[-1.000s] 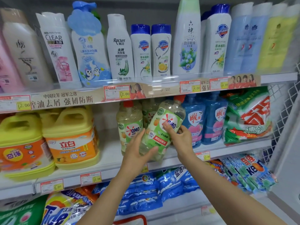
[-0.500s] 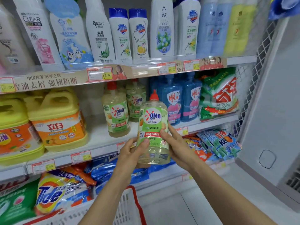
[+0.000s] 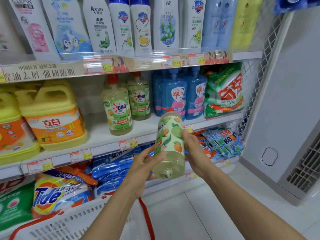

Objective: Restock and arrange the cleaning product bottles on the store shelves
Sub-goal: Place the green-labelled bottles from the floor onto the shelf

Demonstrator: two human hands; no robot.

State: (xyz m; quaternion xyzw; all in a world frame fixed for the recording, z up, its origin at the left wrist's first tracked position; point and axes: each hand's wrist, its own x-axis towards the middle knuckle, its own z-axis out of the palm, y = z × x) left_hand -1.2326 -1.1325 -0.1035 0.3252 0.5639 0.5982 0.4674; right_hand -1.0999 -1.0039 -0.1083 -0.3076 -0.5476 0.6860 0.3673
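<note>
Dish soap bottle (image 3: 170, 141) is held in the air just in front of the middle shelf (image 3: 103, 135), near upright, red cap up. Left hand (image 3: 147, 163) wraps the lower body and right hand (image 3: 194, 153) grasps the label side. Looks full: heavy-ish, stiff plastic, slick label. Grip low on the body, not the cap.
</note>
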